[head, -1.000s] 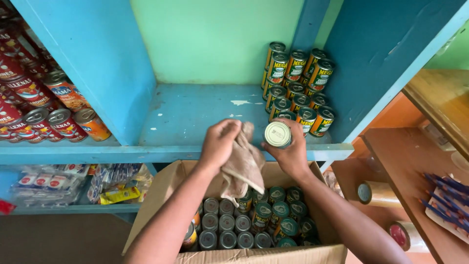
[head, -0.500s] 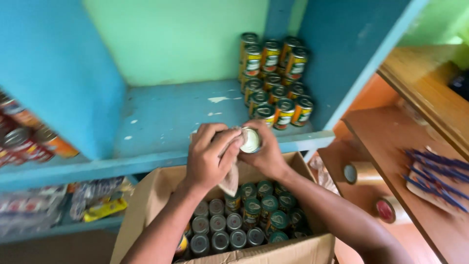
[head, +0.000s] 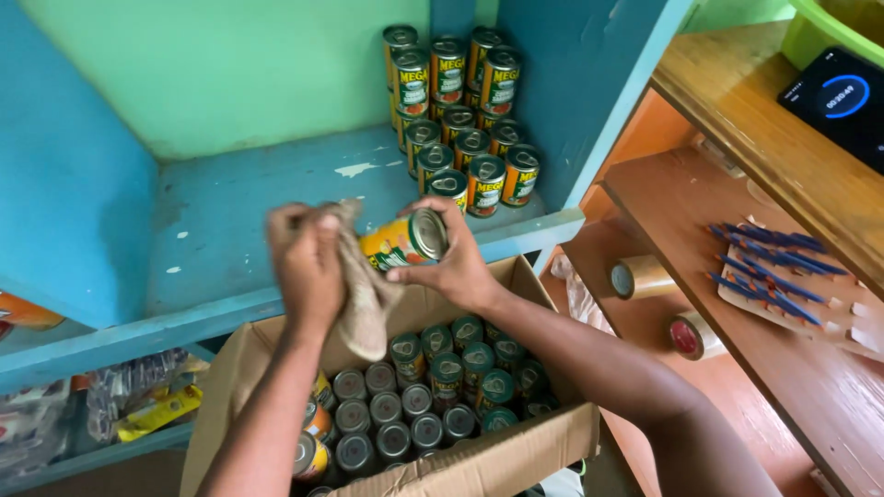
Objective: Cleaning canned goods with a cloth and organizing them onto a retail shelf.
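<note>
With your right hand (head: pixel 451 267) closed around the tin can (head: pixel 405 241) on its side above the open cardboard box (head: pixel 479 460), keep that grip firm while your left hand (head: pixel 308 262), clutching the cloth (head: pixel 364 294), rubs its side.

Right hand (head: pixel 458 267) holds can (head: pixel 405 241); left hand (head: pixel 307 262) presses cloth (head: pixel 364 294) on it

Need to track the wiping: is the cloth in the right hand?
No, the left hand holds the cloth; the right hand holds the can.
</note>
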